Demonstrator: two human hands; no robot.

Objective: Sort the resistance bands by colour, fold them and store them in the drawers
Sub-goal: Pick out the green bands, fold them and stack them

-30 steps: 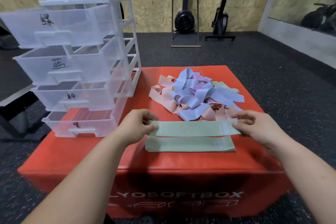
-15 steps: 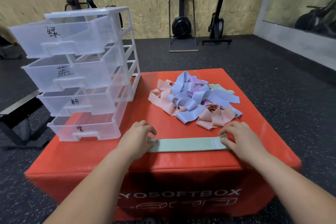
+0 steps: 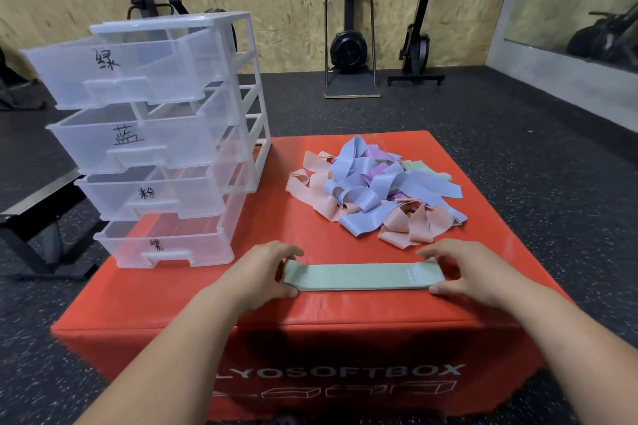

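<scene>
Left hand and right hand pinch the green bands with curled fingers. The drawers look empty, and the pile is unsorted.

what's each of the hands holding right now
Left hand: grips the left end of the green band.
Right hand: grips its right end.

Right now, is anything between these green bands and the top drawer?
Nothing visible does. The green bands lie at the box's front edge, your left hand and right hand holding the ends; the top drawer, up to the left, is pulled out. The pile sits behind.
</scene>
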